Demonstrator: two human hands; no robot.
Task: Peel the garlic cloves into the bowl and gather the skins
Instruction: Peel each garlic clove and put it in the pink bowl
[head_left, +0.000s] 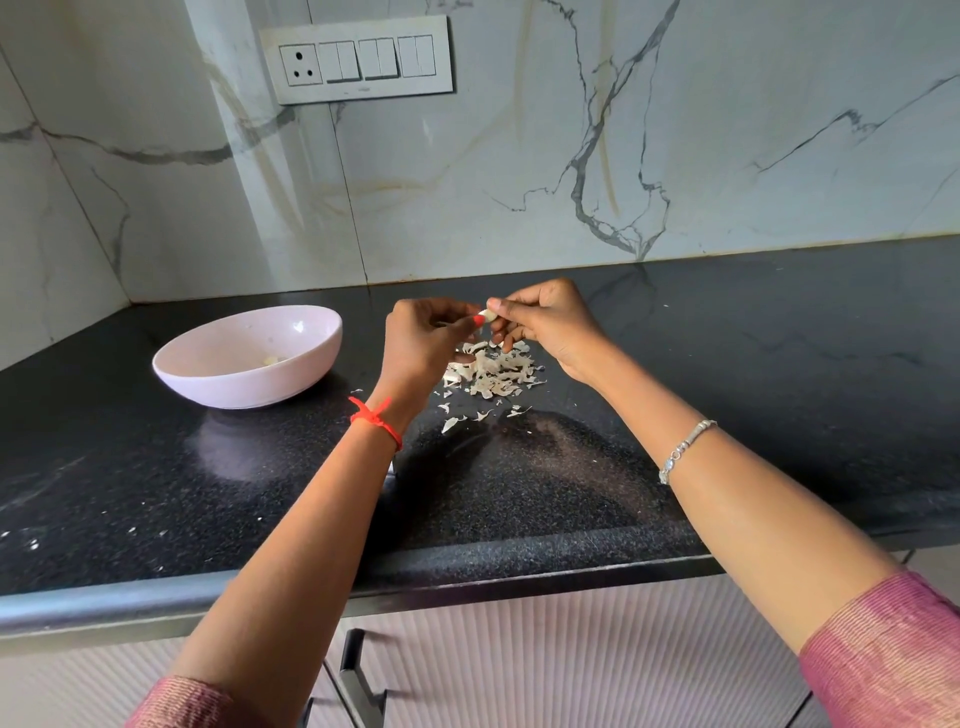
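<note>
Both hands were raised just above the black tabletop (571, 493), toward its back edge. The left hand (423, 338) and the right hand (545, 322) met at a single garlic clove (487, 314), a small pale piece pinched between the fingertips of both; the left fingers (470, 323), with a red-painted nail, were closed on its near end, and the right fingers (501, 307) were clamped on its far end. The clove was held in the air, not touching the surface.

Directly below the hands lay a loose heap of garlic skins (493, 376), with a few stray flakes scattered toward the front edge. Well to the left of the heap, nearer the back left corner, stood a pale pink bowl (291, 384); a small yellowish piece (271, 359), too small to identify surely, lay inside it. A red thread (376, 418) circled the left wrist and a silver bracelet (683, 449) the right.
</note>
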